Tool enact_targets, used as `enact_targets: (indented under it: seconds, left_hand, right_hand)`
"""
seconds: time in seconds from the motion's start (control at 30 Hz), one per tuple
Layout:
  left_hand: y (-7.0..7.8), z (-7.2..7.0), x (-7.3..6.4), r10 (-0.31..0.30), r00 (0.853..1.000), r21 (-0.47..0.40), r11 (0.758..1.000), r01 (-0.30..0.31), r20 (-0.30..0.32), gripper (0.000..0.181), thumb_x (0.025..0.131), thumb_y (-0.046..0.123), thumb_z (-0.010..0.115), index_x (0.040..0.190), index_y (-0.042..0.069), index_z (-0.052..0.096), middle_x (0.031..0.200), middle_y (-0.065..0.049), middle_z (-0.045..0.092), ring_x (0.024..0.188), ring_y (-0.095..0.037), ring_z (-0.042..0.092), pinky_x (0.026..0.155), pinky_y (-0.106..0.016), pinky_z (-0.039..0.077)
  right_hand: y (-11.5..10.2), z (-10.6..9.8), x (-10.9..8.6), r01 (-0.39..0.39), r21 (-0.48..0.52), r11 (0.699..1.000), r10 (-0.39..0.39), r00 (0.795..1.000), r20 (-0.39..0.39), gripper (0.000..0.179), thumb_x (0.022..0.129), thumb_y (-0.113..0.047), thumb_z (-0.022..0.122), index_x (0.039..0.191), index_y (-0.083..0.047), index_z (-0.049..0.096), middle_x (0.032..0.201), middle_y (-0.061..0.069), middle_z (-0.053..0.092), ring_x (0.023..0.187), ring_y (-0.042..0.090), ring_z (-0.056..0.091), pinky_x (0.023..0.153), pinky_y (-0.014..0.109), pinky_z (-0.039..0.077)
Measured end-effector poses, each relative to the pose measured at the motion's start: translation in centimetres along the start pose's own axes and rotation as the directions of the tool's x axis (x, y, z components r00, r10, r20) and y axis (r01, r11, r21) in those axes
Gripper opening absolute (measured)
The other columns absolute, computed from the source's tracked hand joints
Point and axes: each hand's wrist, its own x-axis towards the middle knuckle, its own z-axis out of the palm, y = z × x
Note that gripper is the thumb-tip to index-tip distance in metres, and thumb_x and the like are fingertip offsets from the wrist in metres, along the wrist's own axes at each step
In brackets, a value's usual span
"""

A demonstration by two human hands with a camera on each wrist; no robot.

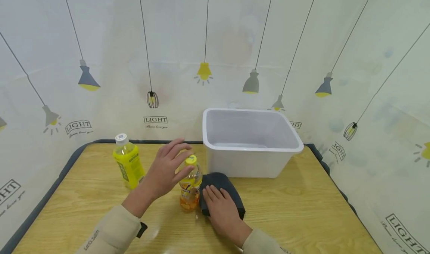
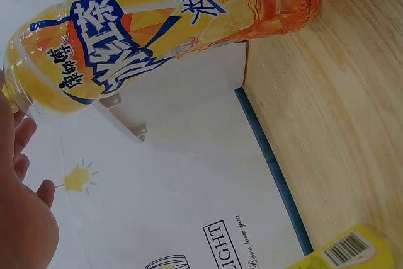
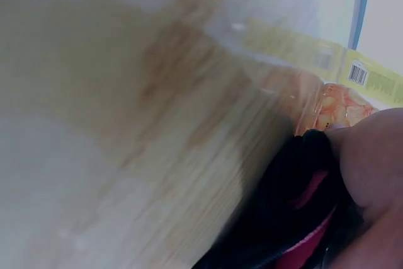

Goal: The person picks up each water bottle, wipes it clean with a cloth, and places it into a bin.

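A bottle of orange iced tea (image 1: 190,194) with a yellow cap stands upright on the table. My left hand (image 1: 166,170) hovers around its cap, fingers spread and slightly bent; in the left wrist view the fingertips (image 2: 24,133) are right by the bottle's neck. To the right of that bottle lies a dark, soft, folded fabric item (image 1: 231,188). My right hand (image 1: 221,211) rests on top of it with the fingers laid straight. The right wrist view shows pink inside the black fabric (image 3: 271,218); its exact kind does not show.
A bottle with a yellow-green label (image 1: 129,164) and white cap stands at the left, beyond my left forearm. Behind the fabric item is a white plastic bin (image 1: 246,162) with its top uncovered. Light patterned sheeting (image 1: 174,41) rises behind the wooden table (image 1: 285,216).
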Motion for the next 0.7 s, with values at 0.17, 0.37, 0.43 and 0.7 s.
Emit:
enact_targets:
  seconds: [0.17, 0.37, 0.43, 0.7]
  left_hand:
    - [0.1, 0.0, 0.1, -0.001, 1.000, 0.001, 1.000, 0.001, 0.000, 0.046, 0.098, 0.048, 0.050, 0.124, 0.012, 0.064, 0.133, -0.004, 0.057, 0.138, -0.027, 0.037, 0.113, -0.048, 0.031]
    - [0.1, 0.0, 0.1, -0.005, 1.000, 0.000, 1.000, 0.005, 0.004, 0.043, 0.098, 0.045, 0.053, 0.124, 0.012, 0.064, 0.132, -0.004, 0.057, 0.138, -0.027, 0.038, 0.113, -0.048, 0.031]
    - [0.1, 0.0, 0.1, -0.006, 1.000, -0.005, 1.000, 0.006, 0.010, 0.042, 0.098, 0.043, 0.055, 0.124, 0.012, 0.064, 0.132, -0.004, 0.057, 0.138, -0.027, 0.037, 0.113, -0.048, 0.031]
    - [0.0, 0.1, 0.1, -0.005, 1.000, -0.008, 1.000, 0.005, 0.009, 0.047, 0.100, 0.048, 0.047, 0.124, 0.011, 0.063, 0.132, -0.004, 0.057, 0.138, -0.027, 0.037, 0.113, -0.049, 0.031]
  right_hand:
    - [0.2, -0.1, 0.2, -0.008, 0.019, 1.000, 0.009, 1.000, -0.025, 0.065, 0.091, -0.042, 0.065, 0.148, -0.021, 0.042, 0.153, -0.004, 0.043, 0.143, 0.012, 0.038, 0.115, 0.037, 0.035]
    - [0.6, -0.7, 0.5, -0.050, 0.282, 0.958, 0.085, 0.990, -0.114, 0.052, 0.090, -0.033, 0.069, 0.137, -0.016, 0.056, 0.138, 0.000, 0.060, 0.131, 0.015, 0.054, 0.107, 0.040, 0.043]
    - [0.7, -1.0, 0.6, -0.055, 0.375, 0.925, 0.123, 0.980, -0.159, 0.046, 0.093, -0.034, 0.066, 0.133, -0.014, 0.059, 0.133, 0.003, 0.063, 0.125, 0.018, 0.059, 0.103, 0.040, 0.047]
    - [0.6, -2.7, 0.7, -0.056, 0.685, 0.727, 0.267, 0.941, -0.206, 0.050, 0.102, -0.046, 0.043, 0.138, -0.013, 0.055, 0.138, 0.009, 0.059, 0.124, 0.027, 0.060, 0.100, 0.045, 0.050]
